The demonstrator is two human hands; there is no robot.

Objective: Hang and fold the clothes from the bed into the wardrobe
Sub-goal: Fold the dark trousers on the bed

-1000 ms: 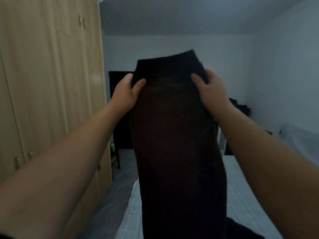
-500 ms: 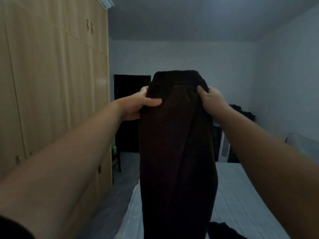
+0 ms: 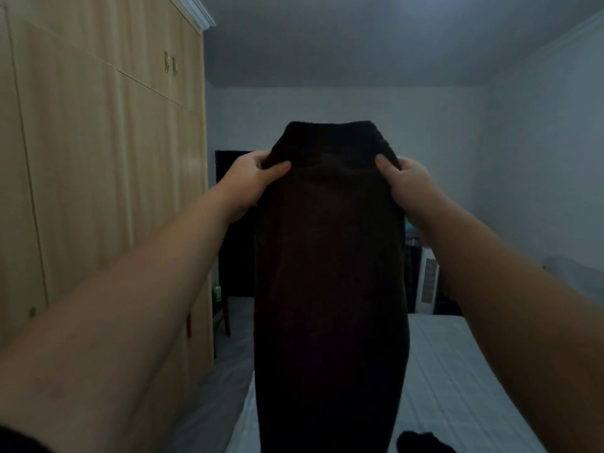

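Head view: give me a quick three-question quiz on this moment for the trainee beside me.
1. True or false: both hands grip the dark garment near its top.
2. Where are the wardrobe doors? A) shut, on the person's left B) open, on the right.
3. What lies on the bed at the bottom edge of the view?

Key: 1 true: left hand and right hand pinch it. 2 A. 3 Another dark item, kind unclear.
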